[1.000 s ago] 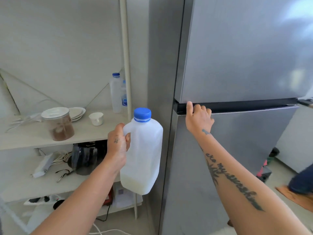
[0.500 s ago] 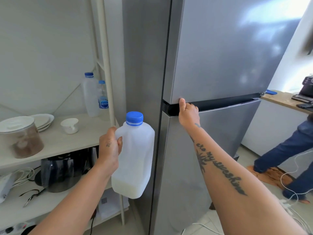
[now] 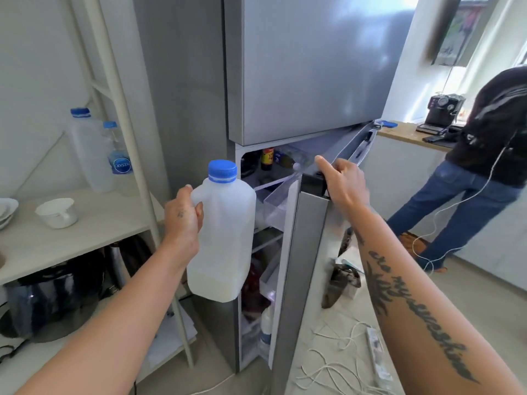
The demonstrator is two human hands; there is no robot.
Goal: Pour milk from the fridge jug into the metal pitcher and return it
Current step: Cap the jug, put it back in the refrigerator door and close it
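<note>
My left hand (image 3: 182, 220) grips the handle of a translucent milk jug (image 3: 224, 235) with a blue cap; a little milk lies at its bottom. I hold it upright in front of the grey fridge (image 3: 299, 67). My right hand (image 3: 342, 182) is closed on the top edge of the lower fridge door (image 3: 302, 269), which stands partly open. Through the gap I see door shelves, bottles and jars inside. The metal pitcher is not in view.
A pale shelf unit (image 3: 85, 232) stands at left with water bottles (image 3: 91, 149), a white cup (image 3: 57, 212) and a dark kettle below. Another person (image 3: 479, 166) stands at right by a counter with a coffee machine (image 3: 443, 111). Cables and a power strip (image 3: 376, 357) lie on the floor.
The lower fridge door was shut and now swings open, pulled by my right hand. The view has shifted right; the jug stays in my left hand.
</note>
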